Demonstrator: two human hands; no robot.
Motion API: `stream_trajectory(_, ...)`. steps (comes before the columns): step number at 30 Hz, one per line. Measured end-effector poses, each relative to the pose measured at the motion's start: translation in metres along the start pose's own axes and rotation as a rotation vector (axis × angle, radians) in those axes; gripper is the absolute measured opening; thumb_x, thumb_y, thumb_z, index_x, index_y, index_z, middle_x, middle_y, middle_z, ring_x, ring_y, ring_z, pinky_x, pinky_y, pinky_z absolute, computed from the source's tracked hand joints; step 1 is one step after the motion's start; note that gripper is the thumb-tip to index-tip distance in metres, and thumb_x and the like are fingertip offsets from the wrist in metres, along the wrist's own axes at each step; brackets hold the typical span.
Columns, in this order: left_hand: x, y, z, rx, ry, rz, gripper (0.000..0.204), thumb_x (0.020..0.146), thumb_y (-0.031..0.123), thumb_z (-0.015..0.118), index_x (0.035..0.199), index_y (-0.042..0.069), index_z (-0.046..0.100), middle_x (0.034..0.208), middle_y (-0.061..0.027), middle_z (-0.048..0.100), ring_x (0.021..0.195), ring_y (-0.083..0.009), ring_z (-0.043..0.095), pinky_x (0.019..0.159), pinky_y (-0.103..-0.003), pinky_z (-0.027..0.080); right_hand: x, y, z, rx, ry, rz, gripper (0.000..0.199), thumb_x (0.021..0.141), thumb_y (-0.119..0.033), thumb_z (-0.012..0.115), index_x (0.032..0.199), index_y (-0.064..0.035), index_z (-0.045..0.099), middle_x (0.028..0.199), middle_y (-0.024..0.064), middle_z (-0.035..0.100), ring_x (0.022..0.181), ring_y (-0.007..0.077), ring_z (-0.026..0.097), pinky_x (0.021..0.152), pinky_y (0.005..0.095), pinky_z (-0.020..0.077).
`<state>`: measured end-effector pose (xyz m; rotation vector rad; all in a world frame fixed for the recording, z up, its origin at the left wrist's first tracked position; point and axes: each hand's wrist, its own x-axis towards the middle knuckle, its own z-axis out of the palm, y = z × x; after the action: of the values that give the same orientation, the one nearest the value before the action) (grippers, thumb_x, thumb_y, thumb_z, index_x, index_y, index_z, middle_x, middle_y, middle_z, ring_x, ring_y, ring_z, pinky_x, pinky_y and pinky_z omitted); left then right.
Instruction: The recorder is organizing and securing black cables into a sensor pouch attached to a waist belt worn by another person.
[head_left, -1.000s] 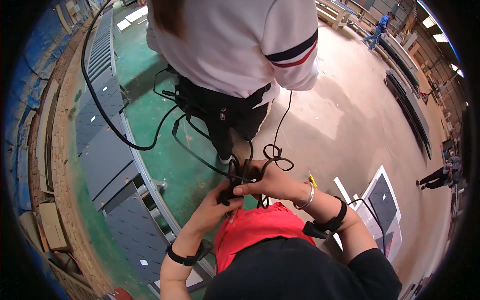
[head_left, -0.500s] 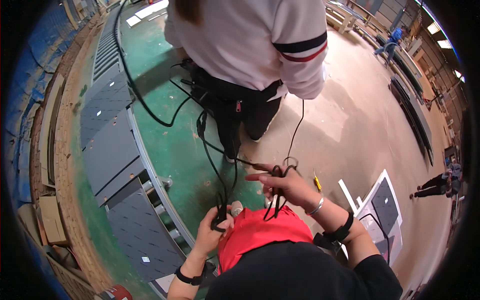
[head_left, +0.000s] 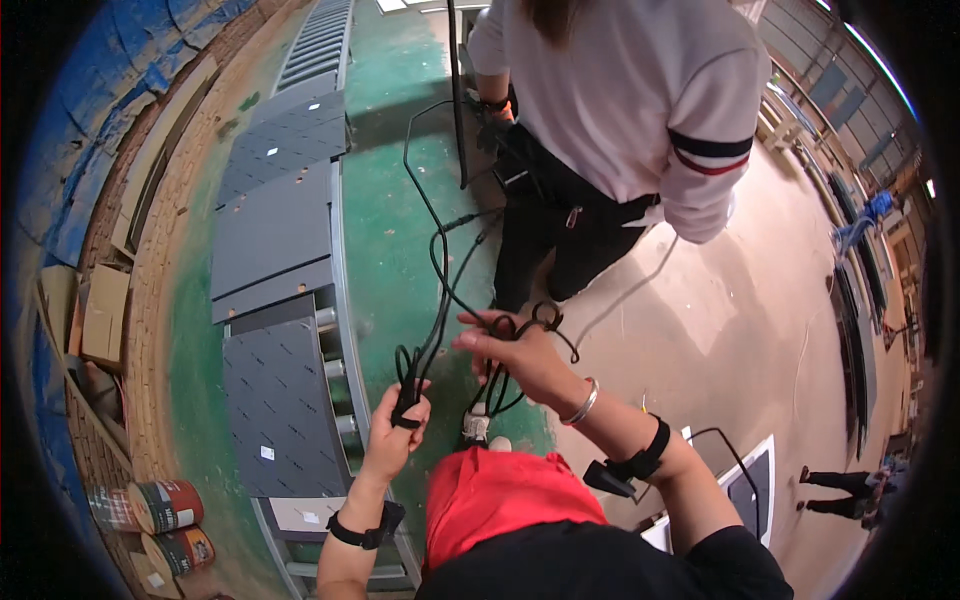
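Observation:
A bunched black cable [head_left: 409, 392] is gripped in my left hand [head_left: 384, 440], its fingers curled round the folded loops. My right hand [head_left: 542, 366], farther forward and to the right, has more loops of cable [head_left: 507, 330] wrapped over its closed fingers. From both hands the strands rise toward the waist of a co-worker [head_left: 610, 110] in a white sweatshirt, who stands just ahead facing away. A connector [head_left: 459, 222] joins the cable beside the co-worker's hip. Where the co-worker's hands meet the cable is partly hidden. Black straps circle both my forearms.
On my left runs a roller conveyor [head_left: 338, 330] carrying dark grey panels [head_left: 270, 400]. Several red-labelled drums [head_left: 168, 505] and a cardboard box [head_left: 106, 312] stand beyond it. A white-framed panel [head_left: 760, 470] lies at right; other people are farther off.
My view has turned, so conveyor and co-worker sit farther right. My left hand has risen slightly with its bundle; the cable loops on my right hand have shifted upward.

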<state>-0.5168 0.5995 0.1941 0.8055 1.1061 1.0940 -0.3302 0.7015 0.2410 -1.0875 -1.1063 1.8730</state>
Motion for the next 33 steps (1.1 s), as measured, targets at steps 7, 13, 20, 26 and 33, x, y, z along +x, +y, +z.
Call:
stream_trajectory(7,-0.001,-0.014,-0.002,0.052,-0.019,0.030,0.030,0.086,0.013,0.052,0.113,0.005,0.044,0.070,0.0029,0.045,0.052,-0.0030,0.041,0.043,-0.018,0.029,0.001,-0.001,0.024,-0.019,-0.090,-0.006,0.026,0.081,-0.018,0.065,0.097,0.0025,0.060,0.073,0.0031,0.062,0.056,0.0067,0.052,0.052,0.0219,0.0426)
stream_trajectory(13,0.015,-0.001,-0.012,-0.132,-0.075,0.041,0.051,0.083,0.014,0.056,0.128,0.010,0.033,0.074,0.0032,0.043,0.052,-0.0025,0.038,0.043,-0.016,0.028,0.020,-0.027,0.039,-0.232,-0.029,-0.150,0.019,0.080,-0.016,0.065,0.086,0.0019,0.063,0.072,0.0032,0.063,0.054,0.0069,0.053,0.052,0.0206,0.0418)
stream_trajectory(20,0.035,0.024,-0.050,-0.422,-0.465,0.059,0.082,0.079,0.062,0.048,0.139,0.014,0.019,0.081,0.0015,0.041,0.058,-0.0040,0.038,0.046,-0.016,0.027,0.035,-0.038,0.054,-0.204,0.048,-0.098,0.020,0.083,-0.017,0.061,0.089,0.0014,0.060,0.081,0.0067,0.065,0.056,0.0079,0.054,0.053,0.0214,0.0442)
stream_trajectory(26,0.051,0.046,-0.073,-0.499,-0.577,-0.127,0.068,0.086,0.039,0.047,0.141,0.011,0.019,0.089,-0.0036,0.045,0.061,-0.0073,0.041,0.049,-0.018,0.032,0.037,-0.030,0.055,-0.158,0.140,-0.074,0.021,0.084,-0.017,0.061,0.092,0.0028,0.059,0.083,0.0082,0.064,0.056,0.0091,0.056,0.053,0.0211,0.0450)
stream_trajectory(33,0.065,0.053,-0.078,-0.292,-0.648,-0.060,0.076,0.077,0.006,0.058,0.141,0.008,0.017,0.105,-0.0092,0.048,0.074,-0.0120,0.049,0.059,-0.023,0.043,0.023,-0.025,0.055,-0.059,0.239,-0.053,0.024,0.085,-0.021,0.059,0.098,-0.0004,0.059,0.084,0.0046,0.064,0.059,0.0075,0.054,0.054,0.0189,0.0418)
